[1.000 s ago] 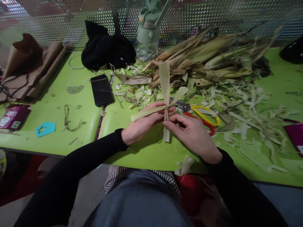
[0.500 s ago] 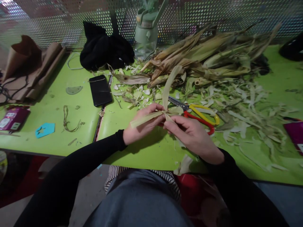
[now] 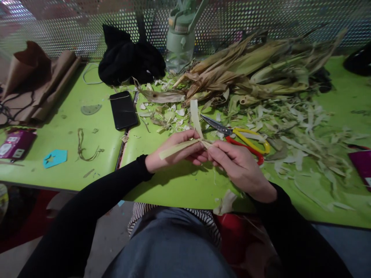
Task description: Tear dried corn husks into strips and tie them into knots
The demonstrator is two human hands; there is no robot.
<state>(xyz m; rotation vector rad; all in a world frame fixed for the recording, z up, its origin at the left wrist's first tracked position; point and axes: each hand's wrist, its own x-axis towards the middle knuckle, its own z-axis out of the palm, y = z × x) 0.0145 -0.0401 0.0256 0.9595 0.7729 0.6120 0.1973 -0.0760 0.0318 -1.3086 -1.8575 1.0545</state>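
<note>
Both hands meet above the front edge of the green table, holding pale corn husk strips [image 3: 196,117] that cross between the fingers. My left hand [image 3: 174,148] pinches the crossing point between thumb and fingers; one strip stands upright there and another lies back over the thumb. My right hand [image 3: 239,166] is closed on the strips' right side, thumb against fingertips. The fingers hide part of the crossing. Just behind my right hand lie scissors [image 3: 217,125] with one yellow and one red handle, blades pointing left.
Dried corn husks [image 3: 240,73] are heaped at the back, with husk scraps [image 3: 307,143] spread to the right. A black phone [image 3: 124,110], a blue paper pentagon [image 3: 55,158], brown paper [image 3: 37,85], black cloth [image 3: 130,58] and a bottle [image 3: 180,42] lie or stand around.
The upright strip looks shorter and straighter. The strip ends near my right hand have been gathered into its fingers, and more of the scissors' blades shows.
</note>
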